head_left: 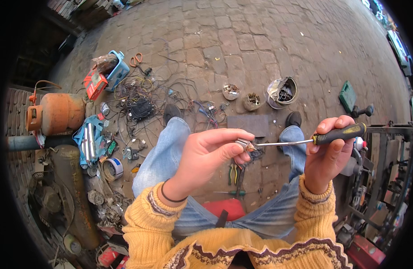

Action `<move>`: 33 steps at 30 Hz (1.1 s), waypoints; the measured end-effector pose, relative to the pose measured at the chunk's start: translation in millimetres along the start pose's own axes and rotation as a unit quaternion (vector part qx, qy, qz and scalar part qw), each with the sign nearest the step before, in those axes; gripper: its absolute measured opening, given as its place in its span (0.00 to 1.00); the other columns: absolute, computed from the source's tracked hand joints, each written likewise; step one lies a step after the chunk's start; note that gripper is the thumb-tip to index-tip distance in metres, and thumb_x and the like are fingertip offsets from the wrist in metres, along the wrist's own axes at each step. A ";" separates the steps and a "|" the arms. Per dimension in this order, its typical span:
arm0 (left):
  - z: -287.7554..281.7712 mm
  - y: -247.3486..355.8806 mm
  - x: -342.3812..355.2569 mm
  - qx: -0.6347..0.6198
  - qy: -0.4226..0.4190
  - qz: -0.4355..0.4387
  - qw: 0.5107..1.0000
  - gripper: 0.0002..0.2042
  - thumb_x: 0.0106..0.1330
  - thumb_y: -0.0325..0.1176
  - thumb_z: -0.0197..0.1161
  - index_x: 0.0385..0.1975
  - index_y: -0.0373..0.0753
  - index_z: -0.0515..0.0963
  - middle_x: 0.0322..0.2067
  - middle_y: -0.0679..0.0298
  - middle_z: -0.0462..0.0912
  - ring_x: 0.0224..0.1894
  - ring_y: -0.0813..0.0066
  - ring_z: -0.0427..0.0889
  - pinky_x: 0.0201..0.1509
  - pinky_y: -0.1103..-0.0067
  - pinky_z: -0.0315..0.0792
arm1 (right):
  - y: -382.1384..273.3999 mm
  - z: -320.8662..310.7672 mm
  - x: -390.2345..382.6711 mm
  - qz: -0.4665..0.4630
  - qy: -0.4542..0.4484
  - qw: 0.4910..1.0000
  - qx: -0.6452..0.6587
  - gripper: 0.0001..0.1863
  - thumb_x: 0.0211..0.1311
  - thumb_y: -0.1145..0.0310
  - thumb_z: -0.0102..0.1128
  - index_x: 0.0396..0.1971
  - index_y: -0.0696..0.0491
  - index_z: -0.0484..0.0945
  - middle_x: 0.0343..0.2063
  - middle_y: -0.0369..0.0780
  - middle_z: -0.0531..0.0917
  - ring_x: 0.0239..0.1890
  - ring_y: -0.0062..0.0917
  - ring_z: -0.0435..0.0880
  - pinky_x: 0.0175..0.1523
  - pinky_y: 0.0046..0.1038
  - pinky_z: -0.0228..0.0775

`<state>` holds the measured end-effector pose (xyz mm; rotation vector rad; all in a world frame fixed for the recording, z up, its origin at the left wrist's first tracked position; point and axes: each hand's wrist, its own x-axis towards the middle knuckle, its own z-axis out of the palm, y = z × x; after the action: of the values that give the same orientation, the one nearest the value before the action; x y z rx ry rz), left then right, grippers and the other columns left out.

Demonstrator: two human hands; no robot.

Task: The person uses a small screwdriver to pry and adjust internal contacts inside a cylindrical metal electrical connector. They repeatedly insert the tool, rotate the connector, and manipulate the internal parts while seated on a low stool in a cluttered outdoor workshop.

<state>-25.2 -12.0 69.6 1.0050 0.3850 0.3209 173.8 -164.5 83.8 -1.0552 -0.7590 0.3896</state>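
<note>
My left hand (206,154) pinches a small silvery metal part (244,144) between thumb and fingers, held up over the ground between my legs. My right hand (327,161) grips a screwdriver by its black and yellow handle (338,133). The screwdriver's metal shaft (285,143) runs leftward to the small part, where its tip meets or lies beside it; I cannot tell if it is inserted. Below the hands lie pliers with yellow and black handles (233,174), a green-handled tool (237,192), a dark flat plate (246,125) and a red pad (224,210).
Tangled wires (139,105), three containers of small parts (231,89) (253,101) (281,92), orange scissors (136,58), a blue bin (118,71) and a green case (347,96) lie ahead. An orange gas cylinder (63,112) stands left; metal frames (388,130) and clutter are at the right.
</note>
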 end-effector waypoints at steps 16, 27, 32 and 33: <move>-0.2 -2.1 1.5 0.014 0.002 0.016 1.000 0.12 0.69 0.21 0.63 0.51 0.28 0.81 0.43 0.58 0.86 0.42 0.74 0.86 0.48 0.78 0.81 | 13.6 4.2 6.8 0.173 0.040 0.980 0.092 0.14 0.76 0.62 0.55 0.51 0.56 0.69 0.41 0.45 0.83 0.29 0.17 0.80 0.33 0.20 0.76; -0.8 -0.7 4.8 0.174 -0.008 0.089 0.981 0.11 0.65 0.18 0.65 0.46 0.29 0.84 0.41 0.59 0.86 0.43 0.75 0.86 0.48 0.81 0.79 | 28.4 -5.2 11.5 0.401 -0.013 0.895 0.198 0.13 0.77 0.59 0.54 0.47 0.54 0.76 0.36 0.37 0.84 0.25 0.11 0.76 0.30 0.14 0.70; -3.2 -3.4 6.5 0.156 0.008 0.088 0.984 0.12 0.64 0.16 0.65 0.47 0.27 0.82 0.44 0.54 0.85 0.45 0.69 0.86 0.50 0.77 0.82 | 21.2 -4.8 14.6 0.362 0.036 0.918 0.158 0.16 0.80 0.59 0.47 0.51 0.57 0.72 0.34 0.35 0.80 0.23 0.06 0.68 0.25 0.08 0.62; -2.6 -4.4 6.5 0.144 0.010 0.095 0.985 0.12 0.64 0.16 0.64 0.47 0.28 0.83 0.44 0.56 0.85 0.45 0.71 0.86 0.51 0.78 0.81 | 19.5 -4.3 16.5 0.342 0.019 0.929 0.141 0.14 0.78 0.59 0.48 0.46 0.56 0.71 0.30 0.35 0.77 0.24 0.11 0.70 0.27 0.12 0.64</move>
<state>-20.2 -9.4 63.5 1.3264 0.3599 0.4576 189.5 -148.0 71.5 -1.0263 -0.2618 1.0407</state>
